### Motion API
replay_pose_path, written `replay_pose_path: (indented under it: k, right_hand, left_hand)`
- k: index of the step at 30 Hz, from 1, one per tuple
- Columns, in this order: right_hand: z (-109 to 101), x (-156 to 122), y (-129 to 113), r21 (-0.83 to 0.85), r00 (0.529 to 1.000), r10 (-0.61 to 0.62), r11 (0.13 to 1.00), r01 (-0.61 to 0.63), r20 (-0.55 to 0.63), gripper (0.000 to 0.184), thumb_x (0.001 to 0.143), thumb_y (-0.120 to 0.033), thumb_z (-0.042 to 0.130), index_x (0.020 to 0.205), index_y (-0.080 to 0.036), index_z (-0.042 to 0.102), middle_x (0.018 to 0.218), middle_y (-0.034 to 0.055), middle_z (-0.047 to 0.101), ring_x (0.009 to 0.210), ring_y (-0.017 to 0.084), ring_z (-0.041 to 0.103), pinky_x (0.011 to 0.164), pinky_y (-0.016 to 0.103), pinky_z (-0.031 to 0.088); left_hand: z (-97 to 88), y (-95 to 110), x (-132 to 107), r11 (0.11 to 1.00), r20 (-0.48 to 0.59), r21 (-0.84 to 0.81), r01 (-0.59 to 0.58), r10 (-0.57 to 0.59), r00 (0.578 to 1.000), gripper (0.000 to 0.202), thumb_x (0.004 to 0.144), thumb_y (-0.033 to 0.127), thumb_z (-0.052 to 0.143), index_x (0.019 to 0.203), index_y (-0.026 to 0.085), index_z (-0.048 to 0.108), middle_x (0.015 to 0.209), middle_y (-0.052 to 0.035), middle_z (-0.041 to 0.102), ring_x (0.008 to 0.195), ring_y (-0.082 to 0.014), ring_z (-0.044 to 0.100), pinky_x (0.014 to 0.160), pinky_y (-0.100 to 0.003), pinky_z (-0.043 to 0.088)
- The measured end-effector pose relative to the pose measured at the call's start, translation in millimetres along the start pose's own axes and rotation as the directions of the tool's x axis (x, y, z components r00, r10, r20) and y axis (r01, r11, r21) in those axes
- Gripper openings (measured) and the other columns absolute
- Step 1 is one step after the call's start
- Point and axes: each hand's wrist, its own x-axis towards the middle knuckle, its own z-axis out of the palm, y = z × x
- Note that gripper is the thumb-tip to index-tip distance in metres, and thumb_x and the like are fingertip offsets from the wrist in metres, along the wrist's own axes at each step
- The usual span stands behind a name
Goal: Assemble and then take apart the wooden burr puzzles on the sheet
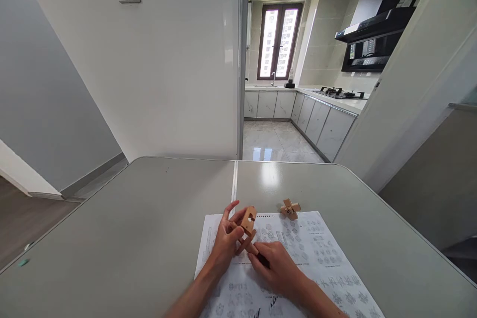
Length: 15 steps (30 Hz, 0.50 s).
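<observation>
Above a printed sheet point(316, 243), my left hand point(225, 238) is closed on a partly joined wooden puzzle point(249, 219), made of a block with a cut-out hole and some sticks. The index finger of that hand points up and away. Just to the right, my right hand point(278, 263) pinches the lower end of a wooden stick point(251, 247) that reaches up to the puzzle. Whether the stick is locked into the block, I cannot tell. Beyond the hands, at the sheet's far edge, sits a small cross-shaped wooden puzzle piece point(289, 209) with dark lettering.
The sheet shows rows of small drawings and lies on a grey-green table point(130, 238) with a seam down the middle. A small green bit point(24, 262) is at the left edge. Past the table, a doorway opens onto a kitchen with a gas hob point(341, 93).
</observation>
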Motion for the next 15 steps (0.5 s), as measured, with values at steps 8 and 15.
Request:
replay_pose_path:
  k: [8, 15]
  right_hand:
    - [-1.7, 1.7, 0.5, 0.148, 0.997, 0.076, 0.986, -0.071, -0.027, 0.041, 0.102, -0.037, 0.046, 0.067, -0.024, 0.029, 0.06, -0.0061, 0.036, 0.054, 0.011, 0.03, 0.056, 0.028, 0.024]
    - [-6.8, 5.3, 3.0, 0.484, 0.946, 0.304, 0.848, -0.214, -0.115, 0.052, 0.1, -0.06, 0.047, 0.064, -0.023, 0.044, 0.053, -0.0044, 0.047, 0.049, 0.011, 0.039, 0.052, 0.026, 0.034]
  left_hand:
    - [-19.0, 8.3, 18.2, 0.993, -0.401, 0.033, -0.11, 0.114, 0.909, 0.075, 0.08, 0.059, 0.078, 0.137, 0.022, 0.048, 0.127, -0.0113, 0.069, 0.121, -0.0255, 0.063, 0.106, -0.039, 0.045]
    - [-29.2, -0.6, 23.3, 0.629, -0.46, 0.775, 0.051, 0.507, 0.729, 0.08, 0.068, 0.051, 0.086, 0.133, 0.022, 0.05, 0.138, -0.0128, 0.061, 0.132, -0.0335, 0.055, 0.111, -0.051, 0.042]
